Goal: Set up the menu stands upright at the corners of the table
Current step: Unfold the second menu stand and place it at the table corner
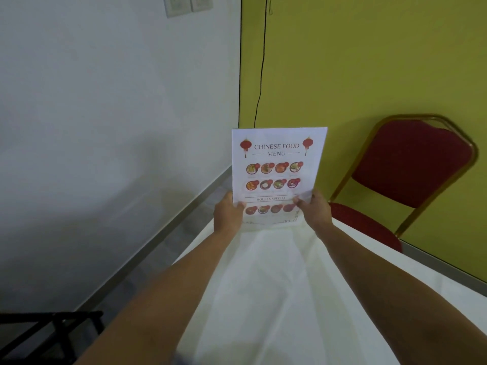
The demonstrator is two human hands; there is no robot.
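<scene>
The menu stand (278,164) is gripped at its lower edges by the left hand (227,213) and right hand (315,209), upright at the far corner of the table (263,285). Tipping may follow if it is let go before the base is seated flat.

Single head cam, wide-angle, looking forward and slightly down along both outstretched arms. Close over table (276,285), facing its far corner and room corner where white wall (105,101) meets yellow wall (369,61). No second view.
</scene>
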